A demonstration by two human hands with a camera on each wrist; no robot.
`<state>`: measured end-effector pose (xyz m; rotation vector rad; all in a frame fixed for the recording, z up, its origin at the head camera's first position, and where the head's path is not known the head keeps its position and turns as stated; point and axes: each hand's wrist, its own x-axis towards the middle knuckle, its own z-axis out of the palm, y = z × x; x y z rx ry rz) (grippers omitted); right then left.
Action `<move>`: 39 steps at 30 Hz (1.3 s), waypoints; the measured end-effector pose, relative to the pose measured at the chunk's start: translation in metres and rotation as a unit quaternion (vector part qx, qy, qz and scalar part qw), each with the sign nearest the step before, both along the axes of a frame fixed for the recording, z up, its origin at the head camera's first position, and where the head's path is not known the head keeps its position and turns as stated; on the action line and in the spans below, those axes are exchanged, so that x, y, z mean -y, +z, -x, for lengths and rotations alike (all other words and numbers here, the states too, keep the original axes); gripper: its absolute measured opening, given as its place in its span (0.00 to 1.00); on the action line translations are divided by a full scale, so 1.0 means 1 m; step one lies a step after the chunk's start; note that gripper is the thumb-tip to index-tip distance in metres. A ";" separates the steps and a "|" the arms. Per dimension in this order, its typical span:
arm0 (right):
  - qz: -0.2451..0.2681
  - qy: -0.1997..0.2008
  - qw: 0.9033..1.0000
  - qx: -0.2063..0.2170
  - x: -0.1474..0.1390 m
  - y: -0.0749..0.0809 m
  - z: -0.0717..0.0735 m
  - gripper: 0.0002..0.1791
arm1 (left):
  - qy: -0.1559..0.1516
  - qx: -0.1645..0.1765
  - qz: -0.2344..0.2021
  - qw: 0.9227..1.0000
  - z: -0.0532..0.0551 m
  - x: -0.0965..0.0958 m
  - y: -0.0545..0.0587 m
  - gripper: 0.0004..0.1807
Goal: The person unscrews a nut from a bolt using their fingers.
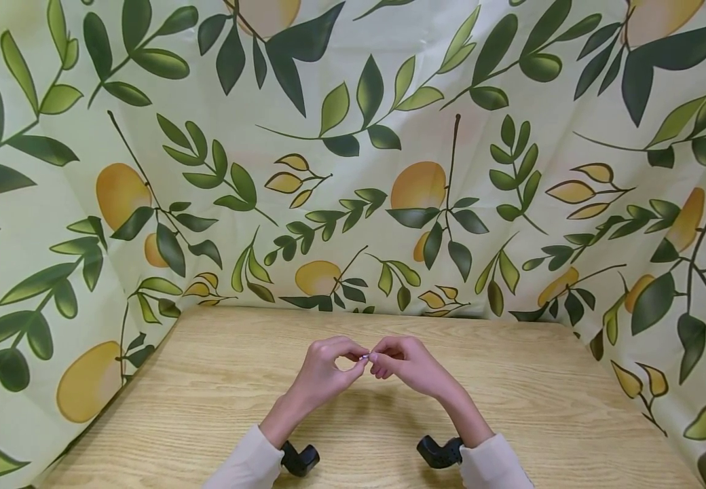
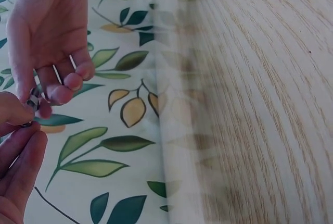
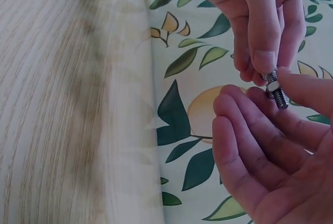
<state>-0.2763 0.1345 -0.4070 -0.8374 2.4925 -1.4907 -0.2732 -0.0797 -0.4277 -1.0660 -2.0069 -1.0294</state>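
Both hands meet above the table. A small metal bolt with coarse threads shows between them, a hex nut around its shank. My left hand pinches the bolt's upper end between thumb and fingertips; that end is mostly hidden. My right hand pinches at the nut with thumb and index finger, its other fingers loosely bent below. The bolt's threaded end sticks out past the nut toward the right palm. In the left wrist view only a small glint of the metal bolt shows between the fingertips.
A light wood-grain table lies under the hands. Behind it and at both sides hangs a cloth printed with leaves and fruit. Black wrist devices stick out inward from both white sleeves.
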 end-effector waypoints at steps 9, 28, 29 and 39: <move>-0.001 -0.006 1.000 -0.004 -0.001 0.000 0.000 0.12 | 0.000 0.012 0.000 1.000 0.000 -0.001 0.000 0.07; 0.017 0.001 1.000 -0.001 -0.001 0.001 -0.001 0.10 | 0.001 0.013 -0.002 1.000 -0.002 0.000 0.001 0.08; 0.018 0.000 1.000 -0.001 -0.001 0.001 -0.001 0.10 | 0.000 0.014 -0.003 1.000 -0.002 0.000 0.001 0.08; 0.010 0.022 1.000 0.000 -0.002 -0.001 0.002 0.13 | 0.005 0.005 -0.001 1.000 0.000 -0.001 0.000 0.08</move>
